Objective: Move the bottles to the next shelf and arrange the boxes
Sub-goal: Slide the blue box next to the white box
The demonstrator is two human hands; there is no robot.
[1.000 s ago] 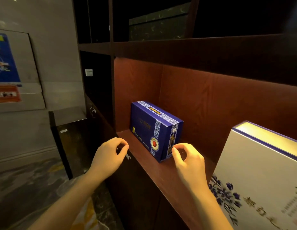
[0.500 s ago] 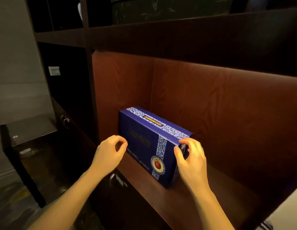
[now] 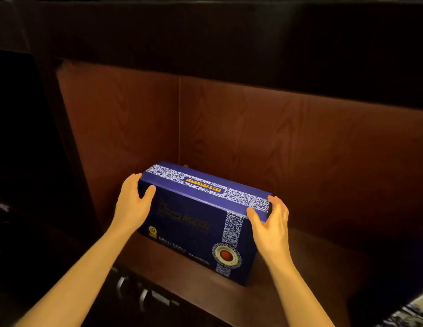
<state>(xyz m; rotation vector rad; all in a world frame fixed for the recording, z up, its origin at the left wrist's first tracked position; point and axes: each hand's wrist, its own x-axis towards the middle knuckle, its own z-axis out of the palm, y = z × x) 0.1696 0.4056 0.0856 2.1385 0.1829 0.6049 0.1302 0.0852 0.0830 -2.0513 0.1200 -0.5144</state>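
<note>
The scene is dim, and a warm light from above and behind the camera falls on the reddish back panel of the shelf (image 3: 288, 147), the top of the blue box (image 3: 205, 185) and both forearms, which look bright orange. The board above, the left side and the lower right corner are almost black, and the box throws a soft shadow along the shelf floor. The picture is slightly soft, the wide lens bends the shelf edges, and the cabinet handles (image 3: 134, 291) below are blurred.
</note>
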